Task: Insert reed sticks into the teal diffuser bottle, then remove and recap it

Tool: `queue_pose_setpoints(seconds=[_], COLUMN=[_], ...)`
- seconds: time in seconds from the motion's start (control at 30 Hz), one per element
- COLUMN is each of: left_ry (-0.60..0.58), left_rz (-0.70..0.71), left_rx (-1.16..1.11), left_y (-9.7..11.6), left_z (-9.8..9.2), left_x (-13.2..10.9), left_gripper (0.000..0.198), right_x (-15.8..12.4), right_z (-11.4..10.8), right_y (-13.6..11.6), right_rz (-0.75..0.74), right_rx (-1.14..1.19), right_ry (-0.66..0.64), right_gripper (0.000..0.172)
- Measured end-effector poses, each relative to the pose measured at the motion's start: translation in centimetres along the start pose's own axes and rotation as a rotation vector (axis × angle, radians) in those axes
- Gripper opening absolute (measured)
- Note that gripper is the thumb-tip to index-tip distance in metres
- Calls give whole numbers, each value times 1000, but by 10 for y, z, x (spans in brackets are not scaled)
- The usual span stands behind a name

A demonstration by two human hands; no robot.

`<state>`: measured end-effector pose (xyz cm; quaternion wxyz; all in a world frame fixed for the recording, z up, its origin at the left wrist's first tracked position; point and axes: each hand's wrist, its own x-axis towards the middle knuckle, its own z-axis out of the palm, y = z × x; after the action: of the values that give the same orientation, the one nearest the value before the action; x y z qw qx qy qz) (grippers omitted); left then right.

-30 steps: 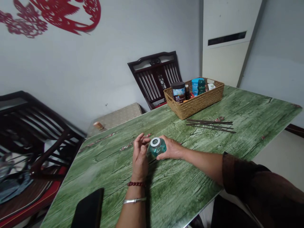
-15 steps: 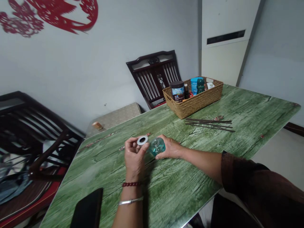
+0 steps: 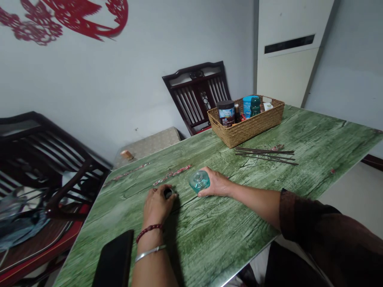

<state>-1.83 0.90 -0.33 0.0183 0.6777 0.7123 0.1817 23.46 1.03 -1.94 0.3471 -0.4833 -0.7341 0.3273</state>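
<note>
My left hand (image 3: 158, 203) is closed around a small round cap (image 3: 168, 193), low over the table. The cap's dark round opening shows between my fingertips, and the rest of it is covered by the hand. To the right, my right hand (image 3: 214, 182) grips a clear glass bottle (image 3: 198, 184) from its right side. Blue-green liquid lies inside the bottle, and its uncapped neck faces up toward me. Several thin dark reed sticks (image 3: 266, 154) lie together on the table beyond my right hand.
On the green wood-patterned table (image 3: 221, 235), a wicker basket (image 3: 248, 129) holds a brown jar (image 3: 226, 114), a blue tub and other small items. A black phone-like slab (image 3: 113, 261) lies at the near left. Dark wooden chairs (image 3: 199, 95) stand beyond the table and at left.
My left hand has moved left and down, away from the bottle, with the cap; its white rim no longer shows. My right hand still holds the bottle in nearly the same place.
</note>
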Motion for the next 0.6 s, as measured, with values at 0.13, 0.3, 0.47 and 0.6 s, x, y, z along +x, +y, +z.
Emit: queue_pose_setpoints(seconds=[0.13, 0.3, 0.47, 0.6], left_ry=[-49, 90, -127, -158], left_rz=[-14, 85, 237, 224], left_rx=[30, -530, -1014, -932], left_y=[-8, 30, 84, 93], left_z=[-7, -5, 12, 17], left_x=[-1, -3, -15, -19], left_gripper=[47, 66, 88, 84], right_x=[0, 0, 1, -5], right_z=[0, -2, -7, -29], right_y=[0, -1, -2, -11], right_rz=[2, 0, -71, -87], right_rx=[14, 19, -9, -183], right_ry=[-2, -7, -52, -72], right_gripper=[86, 87, 103, 94])
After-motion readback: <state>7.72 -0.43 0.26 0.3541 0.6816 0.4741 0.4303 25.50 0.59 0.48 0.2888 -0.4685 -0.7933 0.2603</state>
